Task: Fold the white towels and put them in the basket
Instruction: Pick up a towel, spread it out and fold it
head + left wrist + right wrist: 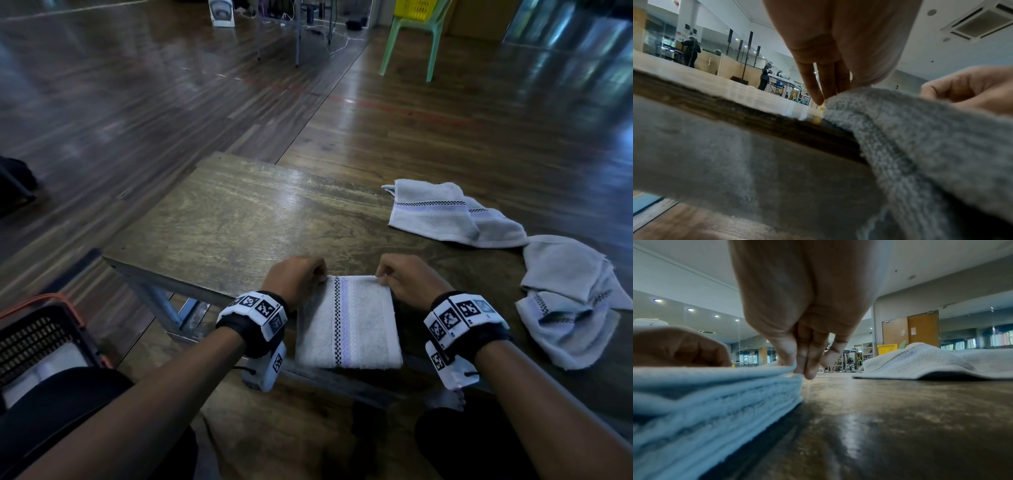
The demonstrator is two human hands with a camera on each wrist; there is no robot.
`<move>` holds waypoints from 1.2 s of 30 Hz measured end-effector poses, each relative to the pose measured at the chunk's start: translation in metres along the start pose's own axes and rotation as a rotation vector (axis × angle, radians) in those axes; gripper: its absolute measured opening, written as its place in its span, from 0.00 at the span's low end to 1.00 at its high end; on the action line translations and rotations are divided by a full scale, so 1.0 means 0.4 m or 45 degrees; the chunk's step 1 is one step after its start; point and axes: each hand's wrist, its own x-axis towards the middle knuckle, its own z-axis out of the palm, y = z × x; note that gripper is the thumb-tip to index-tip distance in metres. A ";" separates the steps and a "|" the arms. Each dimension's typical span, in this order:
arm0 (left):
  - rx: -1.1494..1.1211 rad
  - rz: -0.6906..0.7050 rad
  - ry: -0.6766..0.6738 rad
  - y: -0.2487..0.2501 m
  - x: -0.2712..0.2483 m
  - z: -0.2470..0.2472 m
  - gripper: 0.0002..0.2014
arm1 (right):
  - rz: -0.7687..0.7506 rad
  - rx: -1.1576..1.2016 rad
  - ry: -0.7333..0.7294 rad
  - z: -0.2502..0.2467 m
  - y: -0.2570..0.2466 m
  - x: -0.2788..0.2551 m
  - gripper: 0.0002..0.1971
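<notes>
White folded towel (347,322): both hands' fingers (789,356) pinch its far corners.

A worn wooden counter (239,212) carries three lots of white towels: a folded towel (347,325) at its near edge, a loosely folded towel (435,216) far right, and a crumpled heap (572,301) near right.

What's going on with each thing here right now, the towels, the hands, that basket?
Folded towel: folded, flat on table, far corners pinched.
Left hand: pinching its far left corner.
Right hand: pinching its far right corner.
Two other towels: loose, unfolded.
Basket: on floor, something white inside.
</notes>
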 end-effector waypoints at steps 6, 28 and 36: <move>-0.046 -0.035 -0.005 0.004 -0.003 0.000 0.04 | 0.069 0.096 0.071 0.011 0.003 0.001 0.02; 0.214 0.108 -0.212 0.073 -0.092 0.113 0.46 | 0.250 -0.310 -0.006 0.145 -0.086 -0.097 0.29; 0.222 0.049 -0.194 0.042 -0.053 0.115 0.28 | 0.317 -0.202 -0.015 0.186 -0.063 -0.068 0.30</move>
